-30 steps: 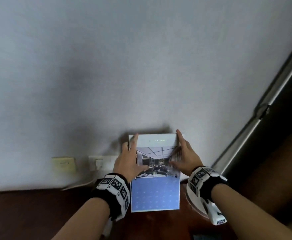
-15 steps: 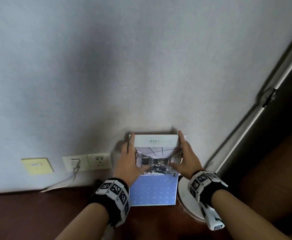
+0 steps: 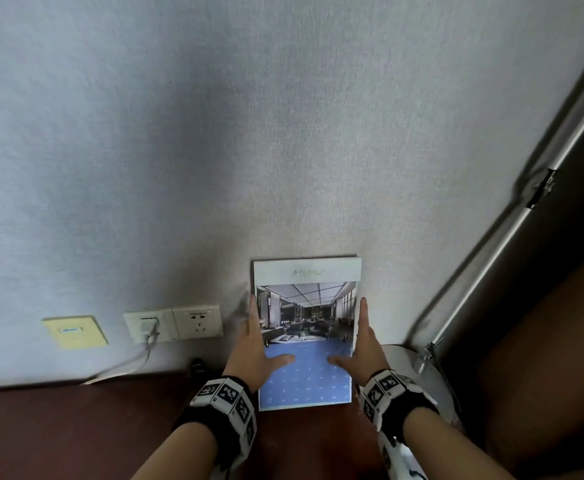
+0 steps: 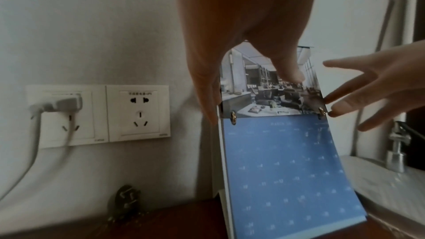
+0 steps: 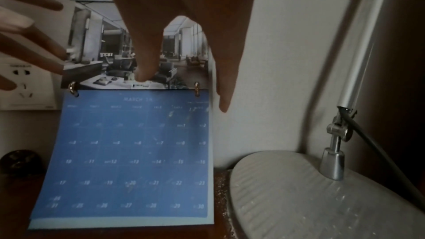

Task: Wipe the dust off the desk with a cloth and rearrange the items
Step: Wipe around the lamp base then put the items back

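The calendar (image 3: 306,334) stands on the counter (image 3: 76,427) against the wall, probably its tidy place. Both hands, left (image 3: 254,355) and right (image 3: 361,351), flank it with straight fingers, steadying its edges.

The calendar (image 5: 128,152) standing at the desk's back edge against the wall bears the only clear print. Its blue page is headed "MARCH", with faint figures after it that cannot be made out. Below runs a row of weekday names too blurred to read, then a grid of dates: 1 and 2 at the right end of the first row, then 3 to 9, 10 to 16, 17 to 23, and 24 to 30 with 31 in the lowest left cell. The calendar's white top strip carries a small line of characters, unreadable. The socket (image 4: 139,113) on the wall has a tiny illegible line above its holes.
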`<state>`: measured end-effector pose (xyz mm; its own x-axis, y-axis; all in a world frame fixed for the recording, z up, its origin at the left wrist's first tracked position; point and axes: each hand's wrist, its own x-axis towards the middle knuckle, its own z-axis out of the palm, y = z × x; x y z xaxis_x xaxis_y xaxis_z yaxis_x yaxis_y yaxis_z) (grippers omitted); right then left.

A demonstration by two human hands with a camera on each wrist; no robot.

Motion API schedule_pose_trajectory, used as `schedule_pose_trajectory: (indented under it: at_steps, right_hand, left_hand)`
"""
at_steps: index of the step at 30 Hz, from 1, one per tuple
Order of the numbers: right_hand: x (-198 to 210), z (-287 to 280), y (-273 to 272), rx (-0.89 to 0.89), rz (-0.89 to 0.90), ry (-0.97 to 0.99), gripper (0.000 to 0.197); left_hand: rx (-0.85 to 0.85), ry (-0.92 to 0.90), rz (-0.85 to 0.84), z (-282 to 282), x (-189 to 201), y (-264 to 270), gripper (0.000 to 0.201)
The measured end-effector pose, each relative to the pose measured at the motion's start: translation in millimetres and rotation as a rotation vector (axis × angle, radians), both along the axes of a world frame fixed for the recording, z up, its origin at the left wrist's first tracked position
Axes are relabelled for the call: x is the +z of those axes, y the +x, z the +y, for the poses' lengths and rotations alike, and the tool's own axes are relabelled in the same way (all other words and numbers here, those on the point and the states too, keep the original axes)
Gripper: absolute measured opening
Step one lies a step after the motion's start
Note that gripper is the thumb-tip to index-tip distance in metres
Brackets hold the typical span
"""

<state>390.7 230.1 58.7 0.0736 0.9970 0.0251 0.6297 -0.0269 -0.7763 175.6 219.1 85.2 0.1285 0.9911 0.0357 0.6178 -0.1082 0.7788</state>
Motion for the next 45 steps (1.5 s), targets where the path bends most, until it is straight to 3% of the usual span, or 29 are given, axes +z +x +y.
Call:
schedule_pose_trajectory:
  at_steps: [4, 11, 18, 23, 30, 39, 45]
  right_hand:
    - [-4, 7, 1, 0.01, 0.016, -0.084, 0.123]
    - [-15, 11, 7, 0.028, 0.021, -0.034, 0.128]
    - [-6, -10, 10, 0.042, -0.008, -0.035, 0.124]
    - [0, -36, 11, 0.032, 0.021, -0.027, 0.121]
    - [-8, -59, 15, -0.015, 0.068, 0.039, 0.115]
    - [-8, -69, 9, -0.041, 0.022, -0.001, 0.119]
    - [-4, -67, 6, -0.087, 0.037, 0.002, 0.111]
  left_hand:
    - [0.057, -0.037, -0.015, 4, -5, -1, 0.112]
    - [0.181, -0.121, -0.168, 19, -23, -6, 0.104]
    - [0.104, -0.043, -0.039, -2, -15, -7, 0.107]
    - [0.087, -0.037, -0.046, -23, -14, -5, 0.108]
    - [0.076, 0.0, 0.001, -46, -11, -4, 0.093]
    - [0.062, -0.011, 0.005, -49, -13, -5, 0.096]
    - [0.08, 0.007, 0.039, -50, -11, -3, 0.097]
